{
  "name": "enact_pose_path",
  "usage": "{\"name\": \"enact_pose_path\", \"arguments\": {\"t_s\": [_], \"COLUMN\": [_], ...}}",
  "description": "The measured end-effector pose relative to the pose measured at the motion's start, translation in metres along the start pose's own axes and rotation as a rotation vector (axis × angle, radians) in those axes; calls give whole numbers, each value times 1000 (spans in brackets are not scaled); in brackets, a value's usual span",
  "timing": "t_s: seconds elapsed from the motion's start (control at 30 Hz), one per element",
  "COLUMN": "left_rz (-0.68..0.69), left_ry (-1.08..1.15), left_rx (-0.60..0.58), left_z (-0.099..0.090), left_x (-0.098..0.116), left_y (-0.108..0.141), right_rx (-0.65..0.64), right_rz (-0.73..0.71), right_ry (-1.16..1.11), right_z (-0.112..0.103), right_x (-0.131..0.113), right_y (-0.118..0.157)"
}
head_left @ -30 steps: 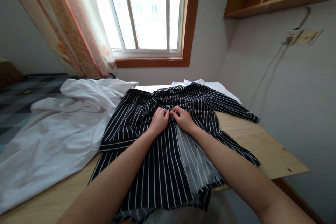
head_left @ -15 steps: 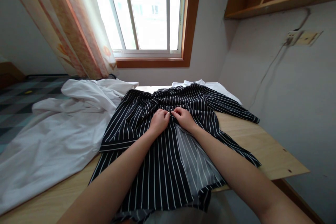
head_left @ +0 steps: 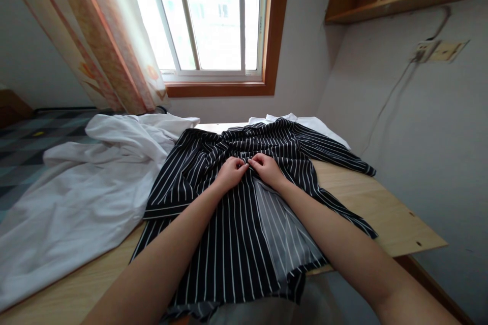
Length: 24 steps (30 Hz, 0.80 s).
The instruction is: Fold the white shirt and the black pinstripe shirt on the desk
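Observation:
A black shirt with white stripes (head_left: pixel 229 244) lies spread on the wooden board, its lower hem hanging over the near edge. My left hand (head_left: pixel 232 172) and my right hand (head_left: pixel 266 168) meet at the middle of its front, fingertips almost touching. Both are closed in a pinch on the front edges of the shirt. A small button (head_left: pixel 243 154) shows just beyond the fingertips. Below my hands the front parts, and the grey inner side of the cloth shows. What exactly lies between the fingertips is too small to make out.
White cloth (head_left: pixel 95 198) lies crumpled at the left, with more white fabric (head_left: pixel 320 126) behind the shirt. The wooden board (head_left: pixel 381 208) ends at the right. Beyond are a checked bed (head_left: pixel 23 157), a window (head_left: pixel 213 25), a curtain (head_left: pixel 114 35), a wall socket (head_left: pixel 427 51) and a shelf (head_left: pixel 412 0).
The left fingertips have shifted very slightly at the shirt front. Both hands stay pinched at the same place, and the view has moved a little.

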State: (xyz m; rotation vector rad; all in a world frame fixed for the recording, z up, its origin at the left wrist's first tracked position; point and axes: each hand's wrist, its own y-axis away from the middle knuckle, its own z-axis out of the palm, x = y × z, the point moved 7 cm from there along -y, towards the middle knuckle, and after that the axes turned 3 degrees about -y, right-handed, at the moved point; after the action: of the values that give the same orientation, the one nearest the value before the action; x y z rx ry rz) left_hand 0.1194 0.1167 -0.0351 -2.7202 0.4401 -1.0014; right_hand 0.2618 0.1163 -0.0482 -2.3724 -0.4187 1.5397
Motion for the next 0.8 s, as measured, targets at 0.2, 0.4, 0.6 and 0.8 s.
{"name": "enact_pose_path", "arguments": {"t_s": [0.2,0.4,0.6,0.8], "left_rz": [21,49,54,12], "left_ry": [-33,-65,-83,-44], "left_rx": [-20,-7,35,56], "left_z": [-1,-3,-4,-5], "left_x": [4,8,9,4], "left_y": [1,5,9,6], "right_rx": [-13,-27,-47,-74], "right_rz": [20,22,5,-32], "right_ry": [36,68,59,84], "right_z": [2,2,2,-2], "right_x": [2,0,-1,-11], "right_y": [-1,0,1,3]}}
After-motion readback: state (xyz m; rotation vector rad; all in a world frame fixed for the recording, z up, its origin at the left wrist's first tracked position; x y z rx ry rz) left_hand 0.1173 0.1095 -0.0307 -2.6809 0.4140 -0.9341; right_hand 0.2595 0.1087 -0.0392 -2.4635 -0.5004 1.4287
